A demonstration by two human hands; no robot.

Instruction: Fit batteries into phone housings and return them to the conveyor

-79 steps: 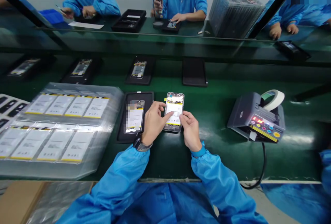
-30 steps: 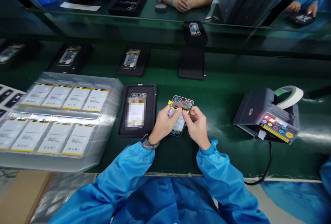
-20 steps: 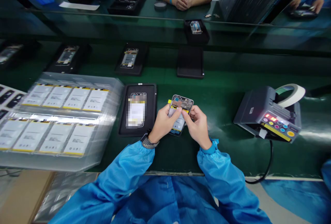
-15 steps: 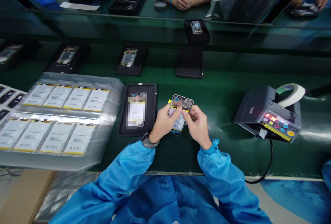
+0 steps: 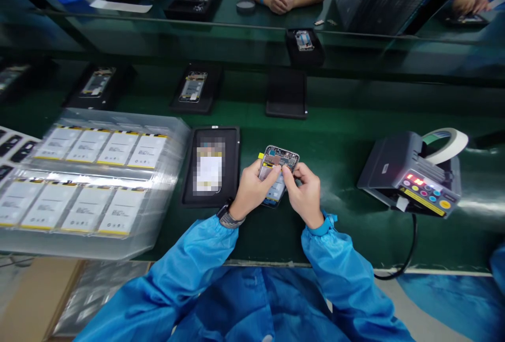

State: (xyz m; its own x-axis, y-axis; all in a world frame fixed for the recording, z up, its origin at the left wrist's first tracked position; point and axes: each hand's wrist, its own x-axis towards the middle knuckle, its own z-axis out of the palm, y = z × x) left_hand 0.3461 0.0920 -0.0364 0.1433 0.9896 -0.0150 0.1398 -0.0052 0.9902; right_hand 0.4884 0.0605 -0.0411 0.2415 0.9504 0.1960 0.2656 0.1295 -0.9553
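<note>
Lifted off the green belt (image 5: pixel 339 142) since 2.6 s ago and tilted, the open phone (image 5: pixel 277 172), now gripped between left hand (image 5: pixel 252 188) and right hand (image 5: pixel 305 194) with both thumbs pressed near its upper half, perhaps on a small connector. Carried rightward along the far belt: phones in black trays (image 5: pixel 192 87). Newly folded: the hands across the bench (image 5: pixel 281 1).

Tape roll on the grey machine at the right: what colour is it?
White, seen in the head view: the tape roll sits atop the grey machine.
</note>
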